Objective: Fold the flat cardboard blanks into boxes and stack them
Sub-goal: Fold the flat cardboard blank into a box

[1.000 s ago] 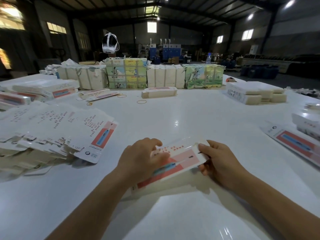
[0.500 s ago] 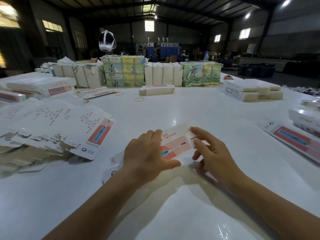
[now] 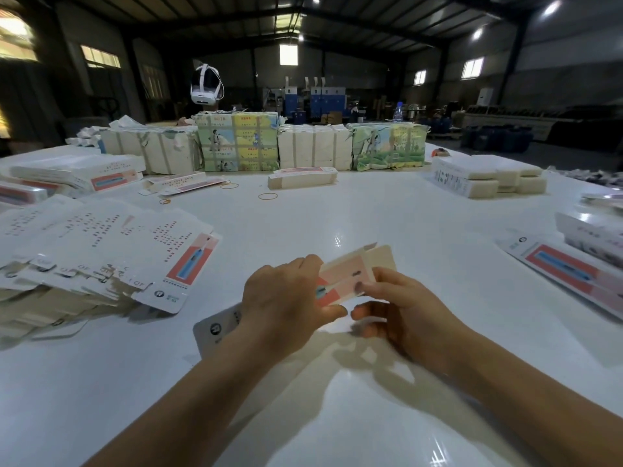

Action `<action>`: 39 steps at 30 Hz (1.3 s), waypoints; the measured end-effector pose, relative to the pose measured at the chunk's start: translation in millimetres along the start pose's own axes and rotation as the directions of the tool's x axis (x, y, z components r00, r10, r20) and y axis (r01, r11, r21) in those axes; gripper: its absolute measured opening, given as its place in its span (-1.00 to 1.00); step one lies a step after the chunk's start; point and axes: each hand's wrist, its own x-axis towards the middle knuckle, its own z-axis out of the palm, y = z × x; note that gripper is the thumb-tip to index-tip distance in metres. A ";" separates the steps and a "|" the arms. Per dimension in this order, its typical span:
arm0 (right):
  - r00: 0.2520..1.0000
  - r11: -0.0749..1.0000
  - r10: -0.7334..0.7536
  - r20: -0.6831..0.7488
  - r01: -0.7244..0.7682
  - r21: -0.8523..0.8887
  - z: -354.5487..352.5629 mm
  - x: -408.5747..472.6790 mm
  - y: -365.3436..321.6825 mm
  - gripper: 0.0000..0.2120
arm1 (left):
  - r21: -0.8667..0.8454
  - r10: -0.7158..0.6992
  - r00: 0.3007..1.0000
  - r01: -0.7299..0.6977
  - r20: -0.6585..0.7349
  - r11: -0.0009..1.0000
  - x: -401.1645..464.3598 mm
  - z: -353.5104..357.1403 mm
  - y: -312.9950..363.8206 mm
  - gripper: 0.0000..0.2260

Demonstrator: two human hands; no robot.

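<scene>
A white and red cardboard blank [image 3: 347, 276] is held just above the white table [image 3: 371, 217], partly opened into a box shape with its end flaps sticking up at the far end. My left hand [image 3: 286, 298] grips its left part, thumb underneath and fingers over the top. My right hand [image 3: 397, 308] pinches its right end between thumb and fingers. The blank's near-left end [image 3: 219, 328] pokes out under my left wrist. A fanned pile of flat blanks [image 3: 101, 251] lies to the left.
Folded boxes [image 3: 67, 173] are stacked at the far left, with a single one [image 3: 301, 178] in the middle back. Wrapped bundles [image 3: 313, 150] line the far edge. White packs [image 3: 485, 176] sit back right, more blanks [image 3: 573, 267] at the right. Rubber bands [image 3: 268, 196] lie loose.
The blank has been turned and raised off the table, going from flat to partly opened. Both hands have closed in on it and shifted slightly toward the far side.
</scene>
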 end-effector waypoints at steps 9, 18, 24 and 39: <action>0.933 0.896 -0.330 -0.145 0.262 -0.358 -5.6 1.6 2.2 -0.89 | -0.242 0.007 0.972 0.051 0.236 0.969 -5.2 5.3 -23.4 -0.16; 0.583 0.623 -0.756 -0.299 0.497 -0.604 -3.8 -5.6 0.8 -0.74 | -0.426 -0.053 0.998 0.038 -0.023 0.904 -3.8 9.2 -26.7 -0.36; 0.536 0.492 -0.830 -0.156 0.569 -0.659 2.3 -7.2 4.0 -0.76 | -0.343 -0.013 0.996 -0.019 -0.090 0.939 -3.8 10.5 -25.5 -0.30; 0.545 0.427 -0.837 -0.039 0.609 -0.668 6.4 -13.5 1.2 -0.83 | -0.392 -0.001 0.993 -0.046 -0.120 0.919 -2.2 5.9 -12.8 -0.34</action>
